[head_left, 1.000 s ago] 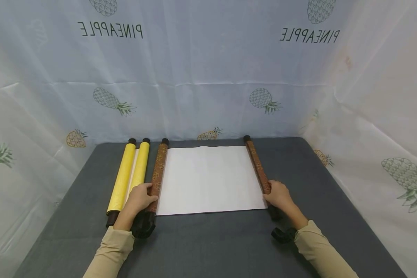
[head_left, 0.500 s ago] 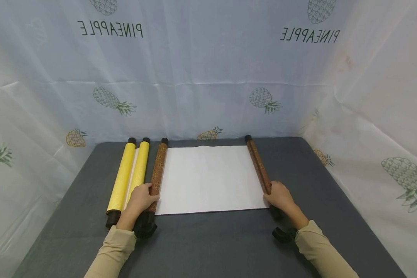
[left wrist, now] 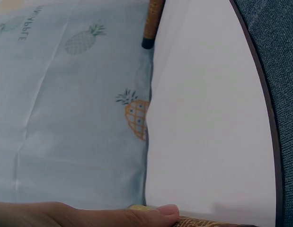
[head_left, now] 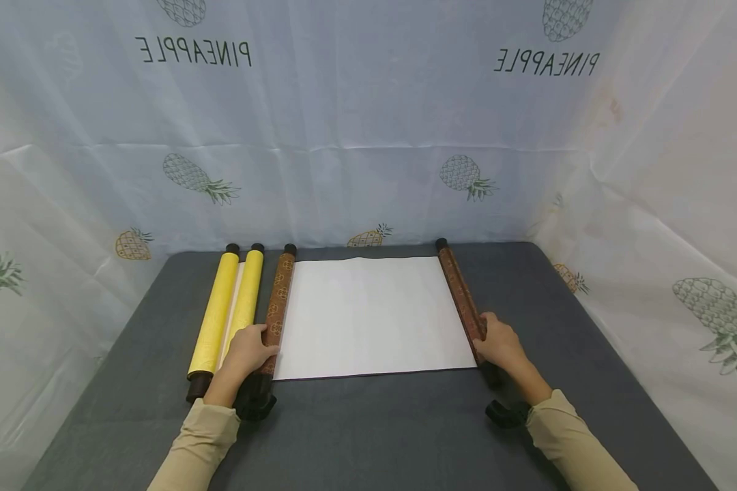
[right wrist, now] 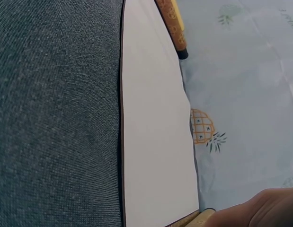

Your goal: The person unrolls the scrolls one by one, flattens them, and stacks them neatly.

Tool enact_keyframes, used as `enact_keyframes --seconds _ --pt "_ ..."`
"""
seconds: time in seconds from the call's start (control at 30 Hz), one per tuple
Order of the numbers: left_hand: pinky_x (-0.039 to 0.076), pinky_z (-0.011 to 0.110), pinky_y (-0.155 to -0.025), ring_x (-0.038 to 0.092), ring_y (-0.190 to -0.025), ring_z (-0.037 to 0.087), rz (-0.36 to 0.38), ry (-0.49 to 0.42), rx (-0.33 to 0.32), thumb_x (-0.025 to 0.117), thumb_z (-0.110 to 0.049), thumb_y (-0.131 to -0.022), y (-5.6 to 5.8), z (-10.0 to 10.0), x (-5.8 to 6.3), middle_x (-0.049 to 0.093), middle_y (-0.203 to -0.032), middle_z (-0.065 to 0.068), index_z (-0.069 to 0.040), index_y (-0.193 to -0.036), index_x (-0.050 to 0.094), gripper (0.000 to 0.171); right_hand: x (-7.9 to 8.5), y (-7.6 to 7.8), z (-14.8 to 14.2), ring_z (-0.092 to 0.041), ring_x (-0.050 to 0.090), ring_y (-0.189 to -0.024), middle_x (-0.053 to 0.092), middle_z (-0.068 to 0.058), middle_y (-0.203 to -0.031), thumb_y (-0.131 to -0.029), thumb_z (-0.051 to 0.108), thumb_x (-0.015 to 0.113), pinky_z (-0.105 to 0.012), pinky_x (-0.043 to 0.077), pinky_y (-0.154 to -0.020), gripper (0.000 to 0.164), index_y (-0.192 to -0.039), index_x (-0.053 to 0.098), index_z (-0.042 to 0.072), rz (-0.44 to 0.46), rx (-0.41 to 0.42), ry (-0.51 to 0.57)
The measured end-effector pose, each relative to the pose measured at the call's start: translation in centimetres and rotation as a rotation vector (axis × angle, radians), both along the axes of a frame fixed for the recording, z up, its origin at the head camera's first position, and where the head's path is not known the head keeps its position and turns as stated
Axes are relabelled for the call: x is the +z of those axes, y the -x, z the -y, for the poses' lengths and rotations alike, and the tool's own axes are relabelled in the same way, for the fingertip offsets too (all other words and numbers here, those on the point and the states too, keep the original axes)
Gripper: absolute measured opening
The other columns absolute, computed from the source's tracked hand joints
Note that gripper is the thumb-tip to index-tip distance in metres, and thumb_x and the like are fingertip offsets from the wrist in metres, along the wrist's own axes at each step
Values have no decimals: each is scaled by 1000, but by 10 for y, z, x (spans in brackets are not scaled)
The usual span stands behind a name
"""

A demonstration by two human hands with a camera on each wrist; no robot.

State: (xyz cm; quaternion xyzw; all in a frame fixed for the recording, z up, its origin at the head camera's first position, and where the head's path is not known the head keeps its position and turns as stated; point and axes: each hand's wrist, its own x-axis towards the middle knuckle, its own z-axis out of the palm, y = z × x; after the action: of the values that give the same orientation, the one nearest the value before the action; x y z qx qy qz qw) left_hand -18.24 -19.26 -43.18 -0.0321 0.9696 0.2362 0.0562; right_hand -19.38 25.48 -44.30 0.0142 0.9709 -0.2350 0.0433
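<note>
A brown patterned scroll lies partly unrolled, its white sheet (head_left: 377,317) spread between a left roll (head_left: 279,296) and a right roll (head_left: 460,293). My left hand (head_left: 248,351) grips the near part of the left roll, thumb on the sheet side. On the near part of the right roll, my right hand (head_left: 502,344) holds on with thumb and fingers; the fingers' far side is hidden. The left wrist view shows my left thumb (left wrist: 160,215) on the patterned roll. In the right wrist view, part of my right hand (right wrist: 260,210) touches the roll's end.
A yellow scroll with two rolls (head_left: 213,314) lies left of the brown one, partly under my left forearm. Dark grey cloth (head_left: 374,429) covers the table. A pineapple-print curtain (head_left: 368,123) stands behind its far edge and along both sides.
My right hand and the right roll have moved slightly right, so a little more white sheet shows. The left hand and left roll have stayed nearly still.
</note>
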Motion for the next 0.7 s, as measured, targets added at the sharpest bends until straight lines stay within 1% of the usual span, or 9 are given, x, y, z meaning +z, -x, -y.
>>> enact_keyframes --seconds 0.07,0.13,0.23,0.27,0.4,0.5,0.63,0.7 --pt "52 53 -92 61 -107 47 3 -4 -1 71 -10 -83 0 0 0 58 -121 38 21 -127 48 59 0 -1 -1 -30 55 -72 59 -34 -107 -85 6 60 -37 42 -58 58 -136 38 -11 -19 3 3" --pt "51 53 -93 60 -109 48 5 -7 -2 71 -10 -83 1 0 0 57 -123 38 21 -128 48 59 0 -1 -3 -37 57 -83 55 -36 -115 -83 5 59 -44 46 -64 57 -135 42 -10 -43 2 2" --pt "51 53 -93 60 -109 48 11 -9 -2 71 -11 -83 1 0 0 57 -123 38 21 -129 47 60 0 -1 -3 -47 58 -98 55 -37 -115 -80 4 58 -54 49 -76 53 -130 48 -11 -78 -5 -15" --pt "51 53 -93 60 -109 47 14 -9 -2 70 -11 -83 1 0 1 57 -123 38 21 -129 47 60 0 -1 -3 -49 58 -100 55 -37 -116 -81 5 58 -56 49 -78 53 -130 49 -12 -79 -8 -19" --pt "52 52 -92 61 -107 46 25 -12 2 71 -11 -83 0 0 1 58 -122 38 21 -128 47 60 -1 -1 -5 -53 56 -106 55 -39 -119 -82 9 58 -59 48 -86 56 -131 46 -16 -58 -20 -49" --pt "52 52 -91 61 -105 46 23 -14 3 71 -11 -83 0 0 2 58 -121 38 20 -128 48 60 -1 -2 -6 -53 56 -108 55 -39 -120 -82 12 62 -60 49 -88 60 -131 44 -18 -49 -31 -59" --pt "53 50 -88 63 -100 43 6 -16 9 71 -12 -82 0 0 1 60 -118 37 20 -127 49 59 -2 -3 -7 -52 58 -106 57 -38 -118 -81 14 68 -59 50 -84 63 -131 45 -16 -55 -54 -50" --pt "54 50 -86 64 -96 41 -3 -22 18 72 -12 -82 0 0 0 61 -116 37 20 -127 49 59 -4 -2 -9 -50 60 -102 59 -37 -116 -80 14 69 -57 52 -80 63 -131 46 -14 -62 -67 -43"
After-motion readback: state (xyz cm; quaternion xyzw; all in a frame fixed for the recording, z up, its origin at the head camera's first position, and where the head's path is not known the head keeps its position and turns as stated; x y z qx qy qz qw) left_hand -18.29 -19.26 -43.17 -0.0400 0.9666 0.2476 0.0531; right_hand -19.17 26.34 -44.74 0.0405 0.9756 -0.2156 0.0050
